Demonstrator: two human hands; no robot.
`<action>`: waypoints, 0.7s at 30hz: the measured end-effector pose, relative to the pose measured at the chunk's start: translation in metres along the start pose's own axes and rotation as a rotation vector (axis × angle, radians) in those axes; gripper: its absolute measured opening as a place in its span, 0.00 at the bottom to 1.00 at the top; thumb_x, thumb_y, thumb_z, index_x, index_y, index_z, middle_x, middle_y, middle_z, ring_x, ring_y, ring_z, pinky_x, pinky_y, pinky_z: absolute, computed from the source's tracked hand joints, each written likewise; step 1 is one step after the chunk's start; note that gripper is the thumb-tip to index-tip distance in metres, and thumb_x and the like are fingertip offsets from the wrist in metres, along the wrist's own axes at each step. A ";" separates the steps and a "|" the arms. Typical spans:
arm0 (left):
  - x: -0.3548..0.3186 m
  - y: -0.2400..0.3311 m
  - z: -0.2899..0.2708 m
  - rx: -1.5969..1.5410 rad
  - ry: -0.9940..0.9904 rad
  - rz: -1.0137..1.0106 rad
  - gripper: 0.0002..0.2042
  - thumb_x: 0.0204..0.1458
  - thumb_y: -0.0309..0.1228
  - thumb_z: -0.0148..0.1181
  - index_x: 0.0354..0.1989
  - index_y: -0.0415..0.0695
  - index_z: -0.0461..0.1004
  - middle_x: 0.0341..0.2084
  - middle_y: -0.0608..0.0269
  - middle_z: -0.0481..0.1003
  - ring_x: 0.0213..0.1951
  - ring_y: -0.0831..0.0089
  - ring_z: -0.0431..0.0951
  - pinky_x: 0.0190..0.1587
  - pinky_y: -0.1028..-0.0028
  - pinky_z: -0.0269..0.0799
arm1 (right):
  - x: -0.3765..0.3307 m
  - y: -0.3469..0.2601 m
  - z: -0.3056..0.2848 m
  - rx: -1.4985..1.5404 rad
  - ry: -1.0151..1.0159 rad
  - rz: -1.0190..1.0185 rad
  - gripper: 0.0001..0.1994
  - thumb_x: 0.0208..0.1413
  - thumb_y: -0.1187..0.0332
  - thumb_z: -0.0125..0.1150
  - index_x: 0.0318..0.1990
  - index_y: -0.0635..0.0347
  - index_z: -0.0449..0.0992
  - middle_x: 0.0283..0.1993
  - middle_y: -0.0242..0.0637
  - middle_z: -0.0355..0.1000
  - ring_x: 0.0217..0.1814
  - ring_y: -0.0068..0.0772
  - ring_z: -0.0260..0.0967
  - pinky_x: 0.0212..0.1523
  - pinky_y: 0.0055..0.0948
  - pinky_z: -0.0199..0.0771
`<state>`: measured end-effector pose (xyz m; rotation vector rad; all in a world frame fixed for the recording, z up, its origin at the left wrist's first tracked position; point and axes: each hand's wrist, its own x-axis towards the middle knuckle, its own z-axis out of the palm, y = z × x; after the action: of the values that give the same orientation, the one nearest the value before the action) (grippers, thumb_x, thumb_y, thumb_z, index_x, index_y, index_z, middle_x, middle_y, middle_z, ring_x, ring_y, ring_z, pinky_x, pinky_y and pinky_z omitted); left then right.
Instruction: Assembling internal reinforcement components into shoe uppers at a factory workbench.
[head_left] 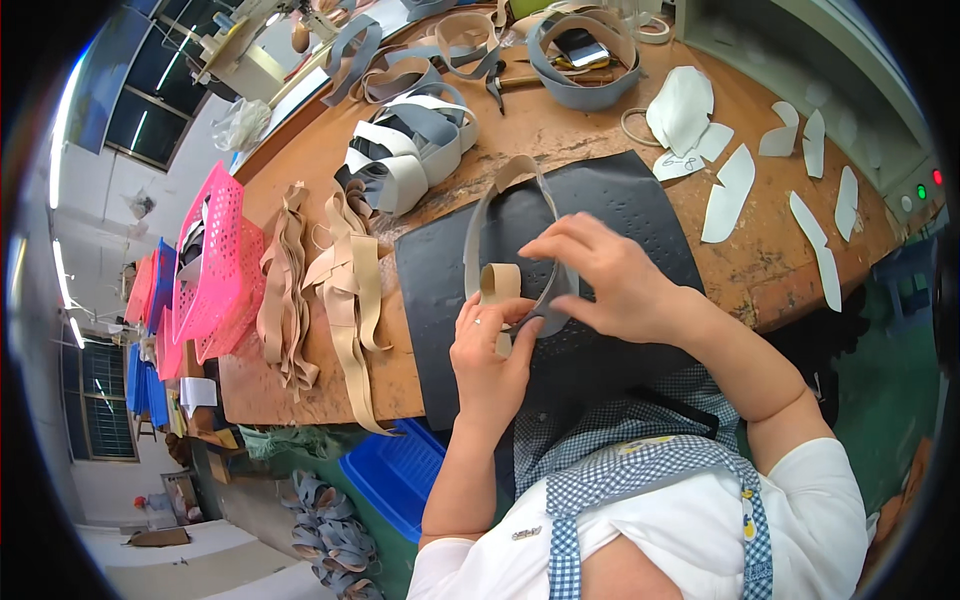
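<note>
Above a black mat (640, 230), my left hand (488, 355) pinches the near end of a looped grey-and-beige strap (477, 235) between thumb and fingers. The loop stands on edge and arches away from me. A short beige strip (500, 283) curls up beside the left fingers; whether it belongs to the same strap I cannot tell. My right hand (615, 272) is at the right side of the loop, fingers curved and apart, slightly blurred. Its thumb lies close to the strap near the left fingertips; contact is unclear.
Beige strips (350, 285) and brown strips (287, 290) lie left of the mat, near a pink basket (225, 260). Behind are a bundle of white-and-grey straps (410, 150) and a coiled grey band (585, 85). White cut pattern pieces (728, 195) lie right. A blue crate (395, 475) stands below.
</note>
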<state>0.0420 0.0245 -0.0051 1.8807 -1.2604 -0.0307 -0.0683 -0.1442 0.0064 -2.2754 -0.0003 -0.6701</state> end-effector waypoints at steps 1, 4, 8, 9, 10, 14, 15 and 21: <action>0.000 -0.002 0.000 -0.055 -0.002 -0.045 0.07 0.47 0.22 0.67 0.35 0.41 0.78 0.29 0.61 0.79 0.36 0.64 0.79 0.62 0.55 0.64 | -0.002 0.000 -0.001 -0.017 0.097 0.016 0.25 0.42 0.79 0.69 0.52 0.59 0.72 0.45 0.39 0.71 0.46 0.40 0.71 0.43 0.33 0.74; 0.000 -0.002 0.003 -0.134 -0.007 -0.115 0.06 0.48 0.23 0.67 0.35 0.41 0.78 0.28 0.61 0.80 0.34 0.64 0.79 0.62 0.55 0.64 | -0.011 0.002 0.000 0.018 0.213 0.090 0.19 0.44 0.80 0.68 0.46 0.59 0.75 0.45 0.38 0.71 0.44 0.35 0.71 0.42 0.29 0.75; -0.001 -0.002 0.004 -0.160 -0.010 -0.158 0.06 0.49 0.24 0.66 0.35 0.40 0.78 0.27 0.61 0.80 0.33 0.64 0.80 0.62 0.54 0.63 | -0.021 0.004 0.008 0.179 0.198 0.224 0.14 0.47 0.81 0.66 0.43 0.62 0.76 0.43 0.37 0.72 0.40 0.30 0.73 0.39 0.26 0.76; -0.002 -0.003 0.005 -0.161 -0.010 -0.159 0.06 0.49 0.24 0.66 0.35 0.40 0.78 0.27 0.61 0.80 0.33 0.64 0.80 0.62 0.54 0.63 | -0.023 0.005 0.010 0.197 0.207 0.239 0.13 0.48 0.81 0.65 0.42 0.63 0.76 0.42 0.37 0.72 0.39 0.29 0.73 0.38 0.25 0.76; -0.002 -0.004 0.005 -0.158 -0.014 -0.160 0.06 0.49 0.24 0.66 0.35 0.40 0.78 0.27 0.61 0.80 0.34 0.64 0.80 0.62 0.54 0.63 | -0.023 0.005 0.011 0.197 0.206 0.240 0.13 0.48 0.81 0.65 0.42 0.63 0.76 0.42 0.37 0.72 0.39 0.29 0.73 0.38 0.25 0.76; -0.003 -0.004 0.005 -0.157 -0.017 -0.171 0.06 0.49 0.24 0.66 0.35 0.40 0.78 0.27 0.60 0.80 0.34 0.63 0.80 0.62 0.54 0.63 | -0.025 0.007 0.013 0.217 0.226 0.256 0.10 0.49 0.82 0.64 0.40 0.64 0.76 0.41 0.37 0.72 0.39 0.29 0.74 0.37 0.24 0.77; -0.003 -0.004 0.005 -0.157 -0.018 -0.171 0.06 0.49 0.24 0.66 0.35 0.40 0.78 0.27 0.60 0.80 0.34 0.63 0.80 0.62 0.54 0.63 | -0.025 0.007 0.013 0.222 0.223 0.261 0.10 0.49 0.82 0.63 0.40 0.64 0.77 0.40 0.37 0.73 0.38 0.29 0.74 0.37 0.24 0.77; -0.004 -0.005 0.005 -0.165 -0.014 -0.178 0.05 0.49 0.24 0.65 0.35 0.40 0.78 0.27 0.60 0.80 0.35 0.63 0.80 0.62 0.53 0.63 | -0.026 0.006 0.016 0.253 0.227 0.269 0.09 0.50 0.83 0.62 0.39 0.64 0.77 0.39 0.37 0.73 0.37 0.28 0.75 0.37 0.24 0.77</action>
<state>0.0413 0.0249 -0.0134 1.8457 -1.0625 -0.2358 -0.0822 -0.1325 -0.0188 -1.9035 0.3083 -0.7352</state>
